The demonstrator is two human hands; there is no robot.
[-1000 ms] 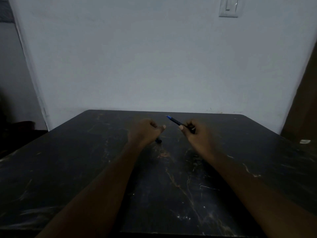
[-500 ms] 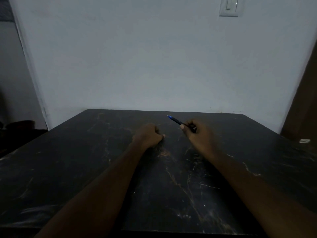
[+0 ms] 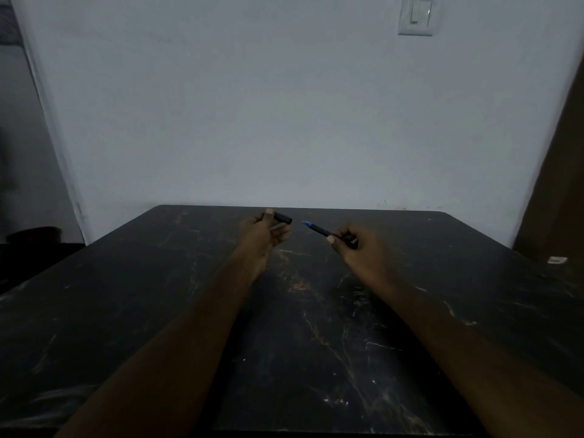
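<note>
In the head view, which was the only one, both forearms reached forward over the dark, veined bench (image 3: 126,295), and the two hands came near each other close to the middle of its far edge. The left hand (image 3: 264,237) was turned partly palm up. Its grip was closed on a short black cap (image 3: 282,219): the thumb pressed it from above against the curled fingers, and one end of the cap stuck out to the right.

The right hand (image 3: 360,248) had its grip closed on the pen (image 3: 319,229), with thumb and fingers pinching the rear part of the barrel. The front part, with a blue section and a fine tip, was free and pointed left and toward the far edge, almost straight at the cap. Pen and cap were near each other but apart, with a small gap between them. I could not tell whether the hands rested on the bench or were lifted above it, because the room was dim.

As I judge it, the work in hand was to put the cap on the pen. Each piece was already held and they were roughly in line, so taking and aiming seemed done. Closing the gap and pushing the cap on were left.

On the pale wall (image 3: 284,105) behind the bench was a light switch (image 3: 416,14). A small white thing (image 3: 557,260) lay near the right edge of the bench.
</note>
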